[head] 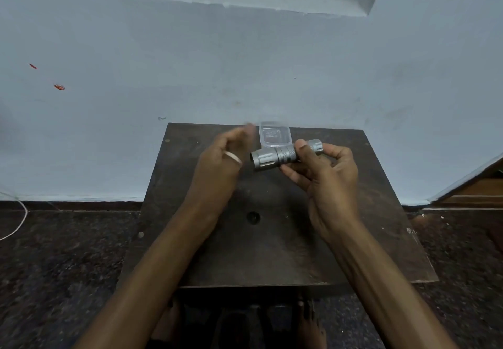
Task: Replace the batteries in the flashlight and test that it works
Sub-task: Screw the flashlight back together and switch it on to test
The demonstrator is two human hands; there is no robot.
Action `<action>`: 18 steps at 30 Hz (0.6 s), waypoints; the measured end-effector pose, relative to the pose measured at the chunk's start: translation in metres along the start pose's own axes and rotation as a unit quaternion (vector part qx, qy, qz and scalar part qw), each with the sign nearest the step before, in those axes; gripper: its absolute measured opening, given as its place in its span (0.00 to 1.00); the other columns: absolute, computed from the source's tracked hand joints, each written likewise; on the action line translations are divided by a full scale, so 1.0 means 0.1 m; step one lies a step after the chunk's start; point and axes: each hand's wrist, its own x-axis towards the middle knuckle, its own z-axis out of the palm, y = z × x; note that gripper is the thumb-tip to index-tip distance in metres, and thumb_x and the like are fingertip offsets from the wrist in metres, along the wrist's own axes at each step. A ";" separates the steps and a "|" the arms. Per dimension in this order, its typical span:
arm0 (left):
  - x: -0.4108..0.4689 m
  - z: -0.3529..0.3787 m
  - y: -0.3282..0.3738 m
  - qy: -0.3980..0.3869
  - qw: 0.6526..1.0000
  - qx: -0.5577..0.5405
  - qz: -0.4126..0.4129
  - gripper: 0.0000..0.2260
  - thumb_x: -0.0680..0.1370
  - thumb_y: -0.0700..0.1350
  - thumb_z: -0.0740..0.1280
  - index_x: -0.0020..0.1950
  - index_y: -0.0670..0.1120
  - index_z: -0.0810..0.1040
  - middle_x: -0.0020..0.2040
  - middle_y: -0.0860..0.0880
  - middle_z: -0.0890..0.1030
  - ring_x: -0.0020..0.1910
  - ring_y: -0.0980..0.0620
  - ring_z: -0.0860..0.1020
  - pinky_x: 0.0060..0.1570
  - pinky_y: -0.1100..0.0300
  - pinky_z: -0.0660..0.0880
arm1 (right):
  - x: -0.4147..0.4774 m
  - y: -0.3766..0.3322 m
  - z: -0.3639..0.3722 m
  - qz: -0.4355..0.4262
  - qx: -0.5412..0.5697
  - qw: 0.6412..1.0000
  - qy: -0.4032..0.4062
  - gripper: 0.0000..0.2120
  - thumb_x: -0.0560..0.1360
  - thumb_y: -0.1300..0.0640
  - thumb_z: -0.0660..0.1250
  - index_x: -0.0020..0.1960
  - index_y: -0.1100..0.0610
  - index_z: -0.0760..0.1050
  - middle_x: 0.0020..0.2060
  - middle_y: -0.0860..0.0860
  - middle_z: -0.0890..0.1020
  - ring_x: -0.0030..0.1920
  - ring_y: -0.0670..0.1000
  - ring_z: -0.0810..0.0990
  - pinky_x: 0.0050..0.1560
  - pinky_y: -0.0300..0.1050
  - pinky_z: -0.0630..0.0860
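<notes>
A short silver flashlight [277, 155] is held level above the dark wooden table [381, 212], its wide head pointing left and its tail to the right. My right hand [324, 174] grips its knurled body, thumb on top and fingers beneath. Just left of the head, my left hand [220, 161] hovers with fingers blurred and apart, holding nothing that I can see; a ring sits on one finger. Behind the flashlight, at the table's far edge, lies a clear plastic battery case [275, 135], its contents hard to make out.
The small table stands against a pale blue wall [245, 63]. Dark speckled floor [54, 267] surrounds it. A white cord [19, 220] lies on the floor at far left. A wooden frame [479, 185] is at far right. Bare feet show below the near table edge.
</notes>
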 end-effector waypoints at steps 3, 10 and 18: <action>0.07 -0.17 0.09 -0.002 0.965 -0.230 -0.123 0.36 0.75 0.72 0.53 0.72 0.49 0.71 0.68 0.52 0.78 0.68 0.55 0.73 0.72 0.49 0.64 | 0.01 -0.04 -0.03 -0.002 0.015 1.000 -0.010 0.16 0.76 0.64 0.72 0.56 0.58 0.66 0.41 0.57 0.84 0.42 0.56 0.86 0.45 0.51 0.84; 0.07 -0.38 0.09 -0.033 0.934 -0.326 -0.142 0.40 0.73 0.75 0.51 0.75 0.49 0.69 0.72 0.50 0.74 0.74 0.52 0.66 0.75 0.47 0.56 | 0.00 -0.06 -0.03 -0.026 0.011 0.999 -0.037 0.14 0.76 0.65 0.71 0.54 0.59 0.67 0.38 0.56 0.85 0.40 0.54 0.87 0.45 0.51 0.84; 0.05 -0.39 0.10 -0.030 0.937 -0.322 -0.134 0.36 0.74 0.73 0.54 0.71 0.50 0.73 0.71 0.48 0.75 0.75 0.51 0.66 0.76 0.46 0.55 | 0.08 -0.12 -0.09 -0.049 0.012 0.999 -0.016 0.17 0.76 0.64 0.71 0.61 0.60 0.67 0.41 0.57 0.84 0.42 0.57 0.86 0.47 0.53 0.84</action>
